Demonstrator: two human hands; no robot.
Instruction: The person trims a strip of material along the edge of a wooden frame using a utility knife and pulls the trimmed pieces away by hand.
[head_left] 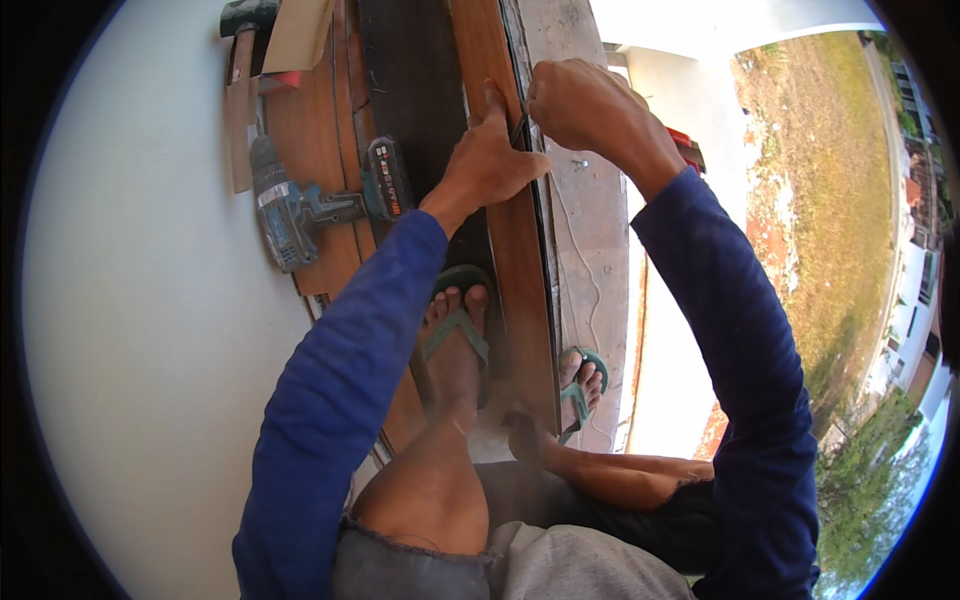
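A long reddish-brown wooden plank [520, 270] with a dark right edge runs away from me between my feet. My left hand [488, 160] lies on it, index finger stretched forward and thumb reaching across to the right edge. Just right of that edge, my right hand [585, 105] is closed, knuckles up. What its fingers hold is hidden. A short dark thin piece [518, 128] shows between the two hands; I cannot tell whether it belongs to the right hand's grip. Below the hands, a thin pale string [597, 285] trails down over the concrete ledge [575, 215].
To the left, a blue-grey cordless drill [290, 205] with its battery [386, 180] lies on brown boards [310, 130]. Beyond it are a hammer [243, 50] and a cardboard piece [298, 35]. A white wall [130, 300] borders the left; dry grass [830, 160] spreads outside at right.
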